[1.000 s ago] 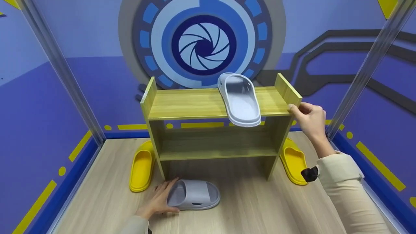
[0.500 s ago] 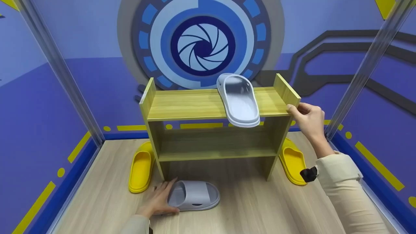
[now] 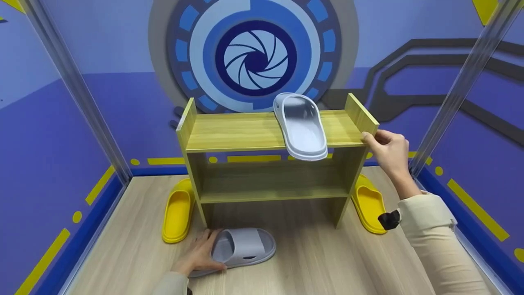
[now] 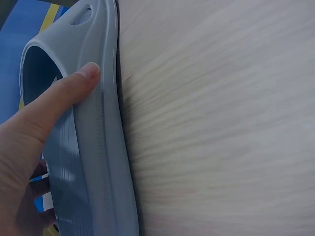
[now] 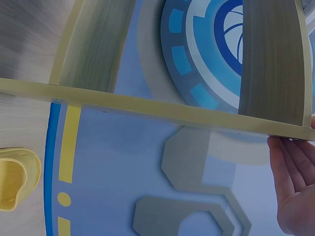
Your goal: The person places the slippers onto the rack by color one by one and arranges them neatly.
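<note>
My left hand point(image 3: 200, 254) grips a grey slipper point(image 3: 247, 246) across its heel half, its strap end pointing right. In the left wrist view the thumb lies along the near side of that slipper point(image 4: 98, 162), and fingertips show past its other edge. With thumb and fingers, my right hand point(image 3: 391, 153) pinches the front edge of the right side panel of a small wooden shoe rack point(image 3: 233, 131). The right wrist view shows those fingers point(image 5: 290, 167) against the panel's outer face. A second grey slipper point(image 3: 305, 125) lies on the top shelf, one end jutting over the front edge.
One yellow slipper point(image 3: 178, 215) sits on the floor left of the rack, another point(image 3: 370, 207) on its right. The rack has a lower shelf point(image 3: 274, 182). Blue printed walls point(image 3: 106, 114) stand behind and on both sides of the pale wooden floor point(image 3: 307, 262).
The grey slipper under my left hand has turned slightly, and its heel end now shows below the hand at lower left. The right hand and the rack stay put.
</note>
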The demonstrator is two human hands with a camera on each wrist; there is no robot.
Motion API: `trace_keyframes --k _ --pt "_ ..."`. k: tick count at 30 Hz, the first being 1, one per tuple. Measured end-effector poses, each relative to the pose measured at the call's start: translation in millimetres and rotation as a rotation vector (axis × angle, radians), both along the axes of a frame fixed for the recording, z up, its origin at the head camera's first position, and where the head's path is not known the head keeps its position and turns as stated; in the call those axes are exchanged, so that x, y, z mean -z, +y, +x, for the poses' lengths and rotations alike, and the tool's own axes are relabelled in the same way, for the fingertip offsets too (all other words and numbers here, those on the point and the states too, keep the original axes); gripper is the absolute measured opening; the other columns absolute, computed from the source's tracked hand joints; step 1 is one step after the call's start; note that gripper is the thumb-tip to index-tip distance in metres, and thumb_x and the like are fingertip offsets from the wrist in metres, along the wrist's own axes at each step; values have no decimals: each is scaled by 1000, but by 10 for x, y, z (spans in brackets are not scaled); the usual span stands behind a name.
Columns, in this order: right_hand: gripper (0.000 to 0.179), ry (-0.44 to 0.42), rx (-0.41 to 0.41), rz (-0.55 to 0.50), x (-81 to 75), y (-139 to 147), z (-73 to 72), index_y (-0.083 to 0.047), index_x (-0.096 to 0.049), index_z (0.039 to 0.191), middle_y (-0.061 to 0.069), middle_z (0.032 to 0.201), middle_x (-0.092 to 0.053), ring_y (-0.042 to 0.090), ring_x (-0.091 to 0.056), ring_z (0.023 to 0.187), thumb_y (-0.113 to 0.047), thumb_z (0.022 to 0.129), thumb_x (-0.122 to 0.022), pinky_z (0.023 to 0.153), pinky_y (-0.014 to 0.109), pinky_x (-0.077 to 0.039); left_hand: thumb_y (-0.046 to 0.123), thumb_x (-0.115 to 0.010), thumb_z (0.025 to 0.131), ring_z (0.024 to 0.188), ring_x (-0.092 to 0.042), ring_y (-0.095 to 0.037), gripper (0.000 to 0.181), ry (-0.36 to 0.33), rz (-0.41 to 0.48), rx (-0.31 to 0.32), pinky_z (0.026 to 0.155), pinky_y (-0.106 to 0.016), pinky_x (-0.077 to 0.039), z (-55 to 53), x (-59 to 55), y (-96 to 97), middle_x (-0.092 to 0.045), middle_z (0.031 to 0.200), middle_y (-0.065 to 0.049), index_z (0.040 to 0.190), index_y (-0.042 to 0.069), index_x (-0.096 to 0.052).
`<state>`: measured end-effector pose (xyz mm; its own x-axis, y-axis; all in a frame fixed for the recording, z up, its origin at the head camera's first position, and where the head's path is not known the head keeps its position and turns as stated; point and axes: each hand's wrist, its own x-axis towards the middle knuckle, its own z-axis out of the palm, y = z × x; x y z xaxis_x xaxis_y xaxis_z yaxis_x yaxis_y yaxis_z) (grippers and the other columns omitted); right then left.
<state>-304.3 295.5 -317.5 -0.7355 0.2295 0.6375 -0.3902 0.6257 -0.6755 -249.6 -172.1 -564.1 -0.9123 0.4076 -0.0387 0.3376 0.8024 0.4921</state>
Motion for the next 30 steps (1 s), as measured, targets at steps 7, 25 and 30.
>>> trace_keyframes --k 7,25,30 --pt "31 12 10 19 2 2 -7 -1 -70 86 4 68 -64 6 -52 50 -31 78 -65 46 14 -41 58 -73 54 116 -29 -46 104 53 -8 13 91 -58 -22 -16 23 13 -32 127 -32 130 -1 -33" --pt "31 3 2 4 4 -1 -8 0 -69 89 7 73 -65 2 -56 55 -29 78 -66 48 14 -43 60 -72 52 116 -29 -49 104 198 18 -27 92 -60 -18 26 -130 176 -34 126 -33 129 1 -36" --pt "32 0 6 4 0 -4 -4 0 -69 89 7 73 -66 2 -56 56 -30 77 -67 49 14 -43 60 -72 51 113 -32 -49 104 259 47 -17 89 -62 -20 34 -208 244 -39 124 -31 129 1 -37"
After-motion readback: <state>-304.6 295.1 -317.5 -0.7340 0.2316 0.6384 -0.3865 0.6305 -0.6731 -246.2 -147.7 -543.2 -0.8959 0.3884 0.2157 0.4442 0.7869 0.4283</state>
